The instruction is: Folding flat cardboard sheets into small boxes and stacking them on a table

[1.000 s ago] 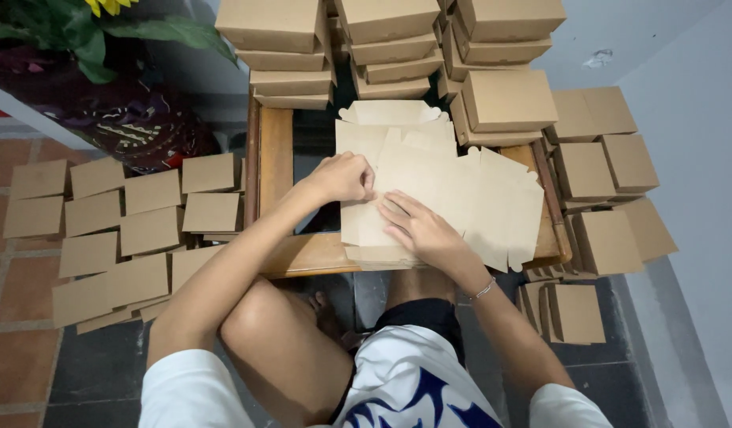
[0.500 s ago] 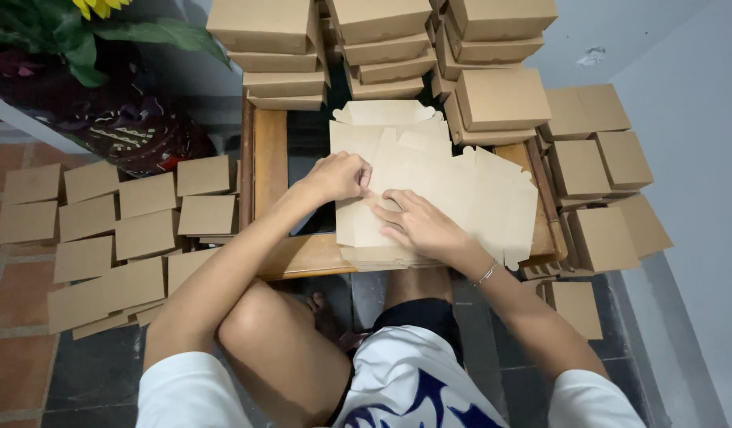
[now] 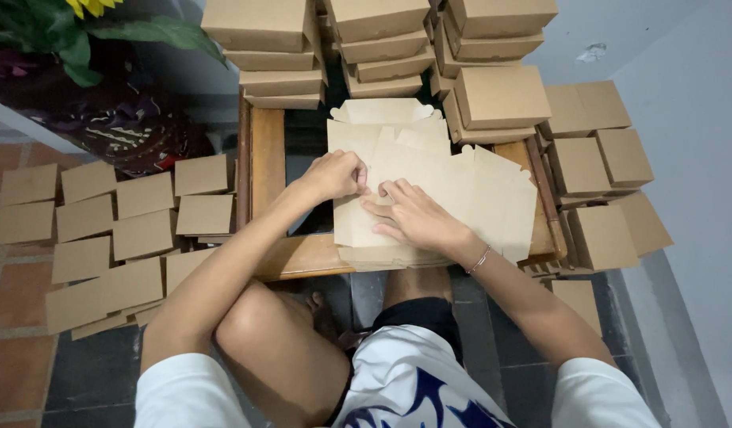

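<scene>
While the left hand pinches the flat cardboard blank, right hand fingers press flat, hiding it.

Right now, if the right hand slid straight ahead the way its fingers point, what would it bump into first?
The right hand lies flat on the brown cardboard sheet, fingers pointing up-left. It would most likely meet the left hand first, whose knuckles sit right at its fingertips.

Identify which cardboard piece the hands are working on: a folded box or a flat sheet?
The flat sheet atop the stool pile, pressed by left hand and right hand; the folded boxes sit untouched.
</scene>
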